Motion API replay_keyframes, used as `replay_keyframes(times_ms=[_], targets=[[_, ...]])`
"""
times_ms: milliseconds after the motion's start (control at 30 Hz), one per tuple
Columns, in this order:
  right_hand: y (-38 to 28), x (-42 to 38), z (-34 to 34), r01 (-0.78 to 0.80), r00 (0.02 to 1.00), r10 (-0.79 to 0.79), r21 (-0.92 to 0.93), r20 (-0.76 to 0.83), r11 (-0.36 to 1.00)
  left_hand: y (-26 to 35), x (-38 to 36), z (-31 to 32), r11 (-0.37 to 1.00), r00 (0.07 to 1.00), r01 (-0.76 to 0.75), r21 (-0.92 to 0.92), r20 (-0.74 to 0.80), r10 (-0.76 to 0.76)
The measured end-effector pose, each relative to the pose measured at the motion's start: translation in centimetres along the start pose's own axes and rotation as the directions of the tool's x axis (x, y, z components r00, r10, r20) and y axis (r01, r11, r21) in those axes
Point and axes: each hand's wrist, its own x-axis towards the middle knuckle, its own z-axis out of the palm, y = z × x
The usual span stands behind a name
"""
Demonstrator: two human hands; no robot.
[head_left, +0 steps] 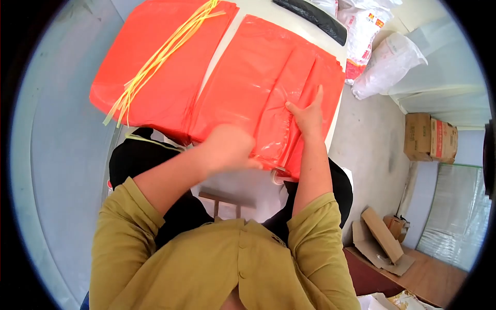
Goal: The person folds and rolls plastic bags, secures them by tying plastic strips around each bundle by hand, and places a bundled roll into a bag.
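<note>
Two piles of red plastic sheets, apparently bags, lie side by side on a white table [253, 7]. My right hand [309, 120] rests on the right pile [243, 77], thumb and a finger spread apart on creased, folded plastic. At that pile's near edge is my left hand [230, 147], smeared by motion, so its fingers cannot be made out. A bundle of yellow strips [164, 57] lies across the left pile [121, 67]. One pale strip hangs near my leg below it.
A black rolled or folded item [316, 21] lies at the table's far edge. White printed sacks [361, 33] stand beyond it on the right. A cardboard box [417, 137] sits by the right wall, and opened cardboard [380, 240] lies on a brown wooden surface [429, 279].
</note>
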Motion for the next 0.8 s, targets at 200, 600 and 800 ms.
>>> replay_keyframes(times_ms=[200, 600, 800], targets=[[0.0, -0.1, -0.1, -0.044, 0.999, 0.044, 0.069, -0.001, 0.997, -1.2, -0.3, 5.7, 0.998, 0.994, -0.056, 0.014, -0.095, 0.057], [3.4, 0.3, -6.0, -0.488, 0.872, 0.301, 0.645, 0.386, 0.588, -4.7, 1.5, -2.6, 0.315, 0.971, 0.094, -0.945, 0.017, -0.239], [1.3, -5.6, -7.0, -0.399, 0.915, 0.026, 0.895, 0.403, 0.201, -3.2, 6.2, -3.6, 0.116, 0.928, 0.043, -0.992, -0.004, -0.372]])
